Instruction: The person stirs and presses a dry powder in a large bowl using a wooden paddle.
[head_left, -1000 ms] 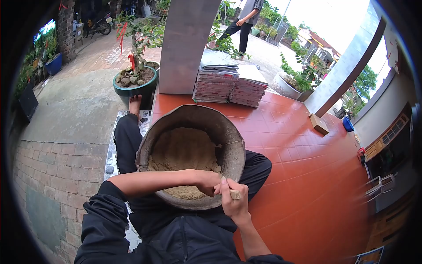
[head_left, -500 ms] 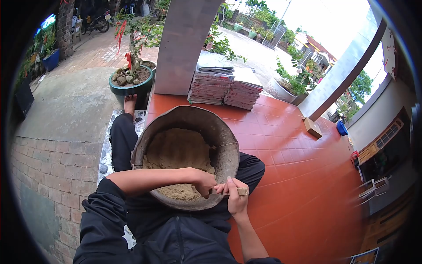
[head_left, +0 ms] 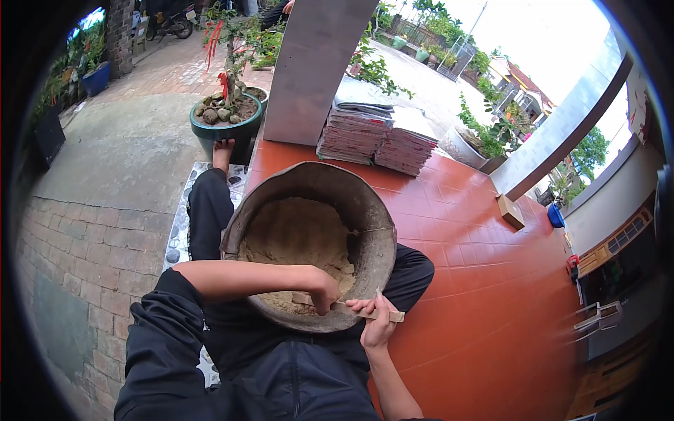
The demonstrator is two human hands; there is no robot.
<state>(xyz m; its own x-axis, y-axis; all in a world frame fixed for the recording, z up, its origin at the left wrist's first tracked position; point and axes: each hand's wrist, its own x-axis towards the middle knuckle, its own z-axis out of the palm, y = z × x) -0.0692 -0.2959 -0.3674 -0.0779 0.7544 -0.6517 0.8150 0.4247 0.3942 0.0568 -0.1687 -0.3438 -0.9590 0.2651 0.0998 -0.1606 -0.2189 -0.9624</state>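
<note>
A deep, worn grey-brown basin [head_left: 375, 256] rests tilted on my lap, with tan powdery material [head_left: 298, 228] inside. A flat, pale wooden stick [head_left: 397, 316] lies across its near rim. My left hand [head_left: 323, 290] reaches over the basin, its fingers closed round the stick's left part, whose end shows beyond them. Over the near right rim, my right hand [head_left: 378, 320] is closed on the stick near its right end. A small pale tip shows by its fingertips, too small to identify.
Beyond the basin stand stacked papers [head_left: 354, 130] and a pillar [head_left: 309, 77]. A potted tree [head_left: 226, 132] is near my bare foot [head_left: 222, 153]. On the red tiled floor [head_left: 456, 281] sits a small box [head_left: 510, 212]. Part of another person [head_left: 274, 14] shows behind the pillar.
The view has shifted, so the surroundings appear farther right. The stick now shows on both sides of my left hand and reaches over the basin. Part of another person has appeared at the top.
</note>
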